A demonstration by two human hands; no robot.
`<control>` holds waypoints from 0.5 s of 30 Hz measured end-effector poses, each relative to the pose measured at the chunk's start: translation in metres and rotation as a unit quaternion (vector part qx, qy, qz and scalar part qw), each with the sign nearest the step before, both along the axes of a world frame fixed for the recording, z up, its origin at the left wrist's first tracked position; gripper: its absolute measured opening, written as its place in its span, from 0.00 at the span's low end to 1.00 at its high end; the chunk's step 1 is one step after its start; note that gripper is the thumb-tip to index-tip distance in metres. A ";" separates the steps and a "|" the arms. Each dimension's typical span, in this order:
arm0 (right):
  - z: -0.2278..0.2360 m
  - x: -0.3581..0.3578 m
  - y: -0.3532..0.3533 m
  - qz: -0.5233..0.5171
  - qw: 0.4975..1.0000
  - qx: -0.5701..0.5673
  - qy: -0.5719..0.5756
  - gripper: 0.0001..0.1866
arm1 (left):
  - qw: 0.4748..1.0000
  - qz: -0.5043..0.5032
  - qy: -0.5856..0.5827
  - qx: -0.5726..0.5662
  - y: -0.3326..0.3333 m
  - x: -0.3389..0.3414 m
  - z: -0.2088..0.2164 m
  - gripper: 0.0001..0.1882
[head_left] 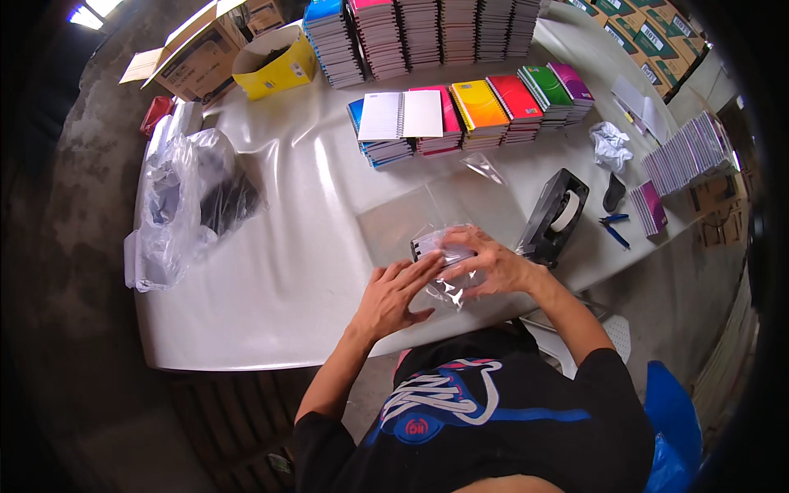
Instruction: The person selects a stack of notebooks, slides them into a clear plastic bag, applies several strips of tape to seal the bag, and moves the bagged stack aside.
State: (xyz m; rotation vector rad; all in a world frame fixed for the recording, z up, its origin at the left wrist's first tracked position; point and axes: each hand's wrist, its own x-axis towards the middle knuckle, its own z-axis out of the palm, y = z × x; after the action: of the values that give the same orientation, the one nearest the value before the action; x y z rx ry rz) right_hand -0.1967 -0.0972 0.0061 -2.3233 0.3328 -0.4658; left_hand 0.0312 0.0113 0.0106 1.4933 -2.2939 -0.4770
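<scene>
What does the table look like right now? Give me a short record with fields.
left hand: flat on the clear plastic bag
right hand: pressing the small stack of notebooks inside that bag
tape dispenser: black, right of the hands
coloured notebook stacks: row at mid table
yellow box: far left
table: white

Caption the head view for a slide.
Both hands, left and right, press a clear bag of notebooks on a white table.
</scene>
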 end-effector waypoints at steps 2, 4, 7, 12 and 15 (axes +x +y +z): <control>-0.001 0.003 0.000 -0.007 1.000 -0.007 0.007 0.26 | 0.998 -0.031 -0.056 -0.007 -0.013 0.000 0.001 0.45; -0.001 0.005 0.000 -0.011 1.000 -0.004 0.004 0.26 | 0.995 -0.045 -0.084 -0.008 -0.019 0.001 0.006 0.45; -0.001 0.005 -0.002 -0.012 0.995 0.090 -0.052 0.24 | 0.988 -0.056 -0.137 -0.040 -0.022 0.001 0.009 0.44; 0.020 0.001 -0.022 -0.180 0.907 0.361 -0.121 0.13 | 0.980 -0.082 -0.175 -0.038 -0.023 0.002 0.013 0.44; 0.008 0.022 -0.040 -0.197 0.926 0.323 0.005 0.13 | 0.983 -0.102 -0.147 -0.036 -0.025 0.006 0.017 0.45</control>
State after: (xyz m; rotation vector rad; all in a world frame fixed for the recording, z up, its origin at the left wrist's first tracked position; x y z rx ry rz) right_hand -0.1747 -0.1374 0.0145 -1.6131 0.8322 -0.4497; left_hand 0.0374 -0.0141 0.0273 1.3790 -2.6783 -0.2346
